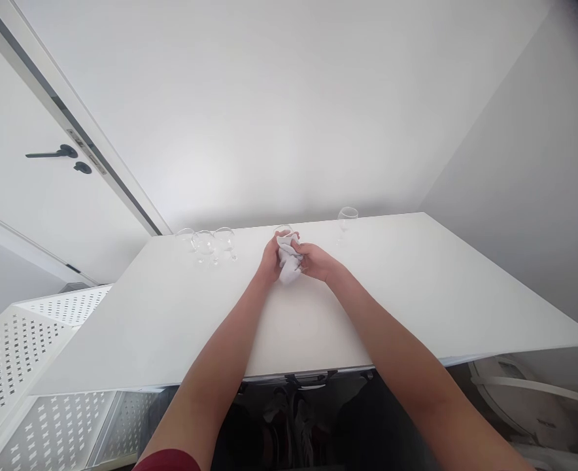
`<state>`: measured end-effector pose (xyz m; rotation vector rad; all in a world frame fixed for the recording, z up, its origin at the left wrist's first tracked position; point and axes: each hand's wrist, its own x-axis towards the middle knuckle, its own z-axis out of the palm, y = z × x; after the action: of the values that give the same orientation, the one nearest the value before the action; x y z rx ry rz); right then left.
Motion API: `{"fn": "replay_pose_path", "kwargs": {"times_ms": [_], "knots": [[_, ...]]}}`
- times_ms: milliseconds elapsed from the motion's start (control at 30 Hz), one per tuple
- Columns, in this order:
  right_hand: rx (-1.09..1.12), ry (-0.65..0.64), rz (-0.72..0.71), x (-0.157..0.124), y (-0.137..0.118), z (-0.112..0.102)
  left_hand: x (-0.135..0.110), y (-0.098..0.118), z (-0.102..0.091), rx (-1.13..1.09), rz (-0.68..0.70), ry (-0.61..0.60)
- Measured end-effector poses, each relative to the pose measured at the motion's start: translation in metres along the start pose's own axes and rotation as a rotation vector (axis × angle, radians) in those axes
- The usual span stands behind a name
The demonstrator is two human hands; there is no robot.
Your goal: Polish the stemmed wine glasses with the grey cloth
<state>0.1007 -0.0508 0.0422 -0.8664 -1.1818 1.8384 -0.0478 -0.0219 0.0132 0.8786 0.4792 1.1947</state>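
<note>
Both my hands meet over the far middle of the white table. My left hand is wrapped round a clear wine glass, of which only the rim shows above the fingers. My right hand is closed on a crumpled white cloth that is pressed against the glass. Most of the glass is hidden by the cloth and fingers.
Three clear wine glasses stand in a row at the table's far left, and one more wine glass stands at the far right of my hands. A white perforated metal cabinet stands at the left. A door with a dark handle is beyond it.
</note>
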Motion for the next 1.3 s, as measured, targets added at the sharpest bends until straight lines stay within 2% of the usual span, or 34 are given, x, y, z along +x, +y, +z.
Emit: {"fn": "replay_pose_path", "kwargs": {"times_ms": [67, 133, 233, 267, 300, 333, 467, 533, 567, 667, 767, 833, 900, 967, 1033, 1100, 1133, 1200, 1300], "knots": [[-0.021, -0.047, 0.014, 0.000, 0.002, -0.001, 0.000, 0.002, -0.001, -0.022, 0.022, -0.005], [-0.191, -0.007, -0.036, 0.004, 0.007, 0.002, -0.001, 0.003, -0.001, 0.019, 0.086, 0.034], [-0.624, 0.290, -0.182, 0.013, 0.015, 0.010, -0.004, 0.003, 0.001, 0.150, 0.207, 0.124], [-0.719, 0.364, -0.215, 0.015, 0.016, 0.012, -0.005, 0.004, 0.002, 0.184, 0.224, 0.147], [-0.743, 0.382, -0.225, 0.015, 0.016, 0.014, -0.006, 0.004, 0.003, 0.198, 0.225, 0.161], [-0.693, 0.336, -0.208, 0.014, 0.015, 0.015, -0.006, 0.005, 0.004, 0.191, 0.208, 0.167], [-0.203, -0.055, -0.093, 0.002, 0.008, 0.016, -0.004, 0.007, 0.004, 0.040, 0.143, 0.101], [-0.129, -0.131, -0.089, 0.000, 0.006, 0.017, -0.003, 0.008, 0.003, 0.006, 0.168, 0.113], [-0.163, -0.118, -0.104, 0.000, 0.007, 0.018, -0.004, 0.008, 0.003, 0.017, 0.186, 0.140], [-0.496, 0.090, -0.218, 0.008, 0.013, 0.021, -0.011, 0.011, 0.004, 0.089, 0.210, 0.213], [-0.846, 0.307, -0.324, 0.016, 0.020, 0.021, -0.018, 0.013, 0.005, 0.105, 0.201, 0.211], [-0.835, 0.371, -0.353, 0.019, 0.023, 0.021, -0.019, 0.012, 0.005, 0.093, 0.211, 0.201], [-0.701, 0.448, -0.372, 0.020, 0.022, 0.019, -0.015, 0.010, 0.002, 0.085, 0.239, 0.191], [-0.640, 0.571, -0.375, 0.018, 0.019, 0.017, -0.009, 0.007, -0.002, 0.094, 0.267, 0.181], [-0.725, 0.729, -0.400, 0.013, 0.013, 0.016, -0.003, 0.004, -0.005, 0.102, 0.299, 0.173], [-0.858, 0.863, -0.490, 0.006, 0.006, 0.016, 0.000, 0.003, -0.007, 0.090, 0.306, 0.162], [-0.909, 0.889, -0.542, 0.002, 0.003, 0.017, 0.001, 0.003, -0.008, 0.086, 0.299, 0.167], [-0.972, 0.860, -0.584, -0.003, -0.003, 0.020, 0.000, 0.004, -0.009, 0.100, 0.275, 0.199], [-1.108, 0.727, -0.420, -0.007, -0.008, 0.024, -0.002, 0.007, -0.011, 0.158, 0.284, 0.263]]}}
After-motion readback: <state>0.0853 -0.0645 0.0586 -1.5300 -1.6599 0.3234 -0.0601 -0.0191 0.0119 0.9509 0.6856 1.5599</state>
